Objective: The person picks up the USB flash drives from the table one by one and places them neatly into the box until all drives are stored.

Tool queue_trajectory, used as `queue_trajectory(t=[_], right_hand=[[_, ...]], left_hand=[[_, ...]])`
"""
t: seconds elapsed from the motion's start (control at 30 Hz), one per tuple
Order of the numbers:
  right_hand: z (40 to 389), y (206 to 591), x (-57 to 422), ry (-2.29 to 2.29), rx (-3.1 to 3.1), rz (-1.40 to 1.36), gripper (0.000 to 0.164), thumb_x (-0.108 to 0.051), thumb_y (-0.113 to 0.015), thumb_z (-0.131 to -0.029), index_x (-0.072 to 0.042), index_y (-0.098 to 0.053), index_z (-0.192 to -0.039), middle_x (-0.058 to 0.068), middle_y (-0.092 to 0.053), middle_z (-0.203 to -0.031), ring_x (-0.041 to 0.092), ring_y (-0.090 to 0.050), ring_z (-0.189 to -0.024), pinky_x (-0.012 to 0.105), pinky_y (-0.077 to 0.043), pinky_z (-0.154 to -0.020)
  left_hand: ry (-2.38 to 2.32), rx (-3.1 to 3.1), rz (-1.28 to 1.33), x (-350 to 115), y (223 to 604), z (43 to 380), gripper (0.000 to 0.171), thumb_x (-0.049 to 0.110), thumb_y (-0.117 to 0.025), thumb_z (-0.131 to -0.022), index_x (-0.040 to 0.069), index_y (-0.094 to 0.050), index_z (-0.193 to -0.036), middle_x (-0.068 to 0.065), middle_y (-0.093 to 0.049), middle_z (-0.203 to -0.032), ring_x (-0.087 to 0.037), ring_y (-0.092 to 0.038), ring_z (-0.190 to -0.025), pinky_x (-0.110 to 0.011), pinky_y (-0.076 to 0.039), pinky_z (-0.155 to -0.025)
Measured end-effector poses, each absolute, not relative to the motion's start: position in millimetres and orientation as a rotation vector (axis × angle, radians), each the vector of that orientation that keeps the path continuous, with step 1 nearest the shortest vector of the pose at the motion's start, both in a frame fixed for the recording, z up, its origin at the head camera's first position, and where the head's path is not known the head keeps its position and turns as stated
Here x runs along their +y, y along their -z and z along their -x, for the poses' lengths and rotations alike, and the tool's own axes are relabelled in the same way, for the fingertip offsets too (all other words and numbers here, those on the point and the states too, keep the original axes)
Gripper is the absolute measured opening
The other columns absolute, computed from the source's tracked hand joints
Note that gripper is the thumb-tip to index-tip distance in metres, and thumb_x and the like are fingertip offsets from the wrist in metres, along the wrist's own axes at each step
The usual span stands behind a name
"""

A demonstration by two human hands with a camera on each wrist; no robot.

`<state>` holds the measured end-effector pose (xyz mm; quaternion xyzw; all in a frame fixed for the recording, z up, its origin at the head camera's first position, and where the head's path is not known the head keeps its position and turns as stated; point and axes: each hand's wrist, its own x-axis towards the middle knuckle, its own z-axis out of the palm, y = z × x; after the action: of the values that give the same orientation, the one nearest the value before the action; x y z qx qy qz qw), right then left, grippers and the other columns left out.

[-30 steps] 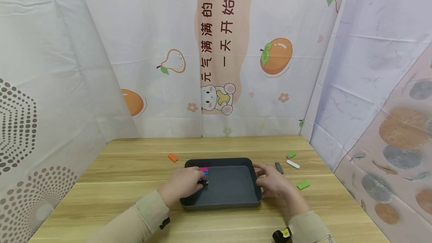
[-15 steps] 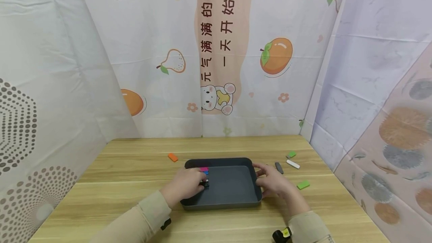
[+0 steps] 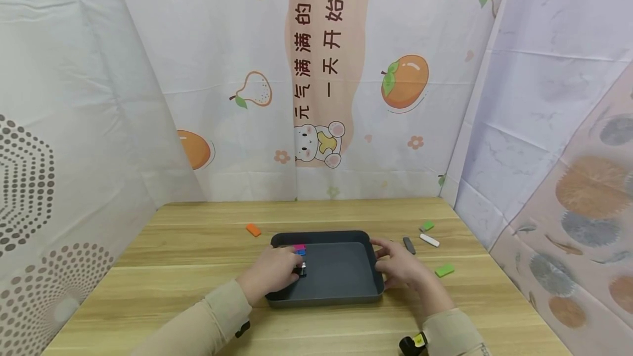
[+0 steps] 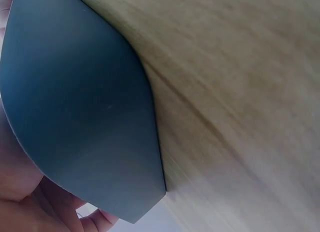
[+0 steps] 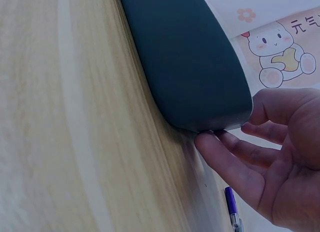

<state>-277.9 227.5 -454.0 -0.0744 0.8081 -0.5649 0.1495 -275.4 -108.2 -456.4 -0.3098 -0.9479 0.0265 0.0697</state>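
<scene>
A dark grey tray sits in the middle of the table. Inside its left end, my left hand reaches over the wall and pinches a black USB flash drive with a silvery part. Just beyond the fingertips lie a pink flash drive and a blue one, partly covered by the hand. The left wrist view mostly shows the tray's outer wall, hiding the drive. At the tray's right side, my right hand grips the rim, its fingers against the wall in the right wrist view.
An orange flash drive lies behind the tray to the left. To the right are a grey one, a white one and two green ones. A purple stick shows beyond my right hand. Printed curtains surround the table.
The black flash drive has turned in my left hand, from pointing right to lying more front to back, and shifted slightly nearer. My right hand and the tray look still.
</scene>
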Motion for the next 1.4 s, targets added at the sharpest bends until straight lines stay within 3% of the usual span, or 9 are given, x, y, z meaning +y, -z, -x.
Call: queue_trajectory(t=[0.33, 0.97, 1.17, 1.4], right_hand=[[278, 455, 226, 1.624, 2.331, 0.195, 0.075, 0.009, -0.058, -0.084, -0.005, -0.04, -0.155, 0.029, -0.05, -0.13, 0.032, -0.064, -0.089, 0.051, -0.06, -0.062], [277, 455, 227, 1.634, 2.321, 0.193, 0.076, 0.009, -0.059, -0.083, -0.005, -0.04, -0.155, 0.029, -0.05, -0.129, 0.033, -0.064, -0.091, 0.051, -0.06, -0.063], [278, 454, 228, 1.624, 2.326, 0.206, 0.076, 0.007, -0.059, -0.083, -0.005, -0.039, -0.155, 0.029, -0.05, -0.13, 0.033, -0.065, -0.091, 0.051, -0.06, -0.063], [278, 454, 227, 1.63, 2.326, 0.197, 0.076, 0.008, -0.06, -0.082, -0.005, -0.04, -0.155, 0.028, -0.051, -0.129, 0.033, -0.065, -0.09, 0.051, -0.06, -0.063]], left_hand=[[-0.04, -2.89, 0.903, -107, 456, 274, 0.025, 0.032, -0.083, -0.085, 0.019, -0.078, -0.105, 0.0, -0.072, -0.109, -0.021, -0.068, -0.101, -0.062, -0.052, -0.086], [-0.051, -2.868, 0.936, -107, 456, 274, 0.02, 0.032, -0.084, -0.084, 0.02, -0.078, -0.1, 0.003, -0.071, -0.102, -0.016, -0.067, -0.092, -0.053, -0.054, -0.077], [0.004, -2.873, 0.926, -107, 455, 274, 0.024, 0.034, -0.082, -0.085, 0.019, -0.078, -0.103, 0.001, -0.072, -0.106, -0.018, -0.068, -0.095, -0.056, -0.054, -0.08], [0.15, -2.788, 0.922, -111, 439, 279, 0.024, 0.031, -0.08, -0.087, 0.012, -0.076, -0.102, 0.0, -0.065, -0.091, -0.014, -0.062, -0.076, -0.037, -0.054, -0.063]])
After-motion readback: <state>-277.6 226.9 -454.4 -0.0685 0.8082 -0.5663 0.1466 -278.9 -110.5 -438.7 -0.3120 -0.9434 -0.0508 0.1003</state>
